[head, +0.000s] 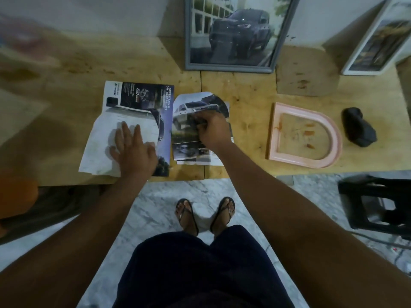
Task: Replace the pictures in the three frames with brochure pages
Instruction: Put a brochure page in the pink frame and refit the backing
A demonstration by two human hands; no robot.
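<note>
My left hand [131, 147] lies flat, fingers straight, on a white arch-shaped sheet [100, 143] that covers part of an open car brochure [144, 98]. My right hand [211, 130] has its fingers curled down onto a cut-out brochure page [189, 110] showing a white truck; a small dark thing shows at its fingertips. A pink arch-shaped frame [307, 135] lies flat and empty to the right. A grey frame [235, 32] with a dark truck picture leans against the wall. A white frame [375, 41] leans at the far right.
A dark crumpled object [359, 127] lies right of the pink frame. The wooden table [251, 92] ends just before my feet. A black plastic stool [378, 203] stands on the marble floor at the right.
</note>
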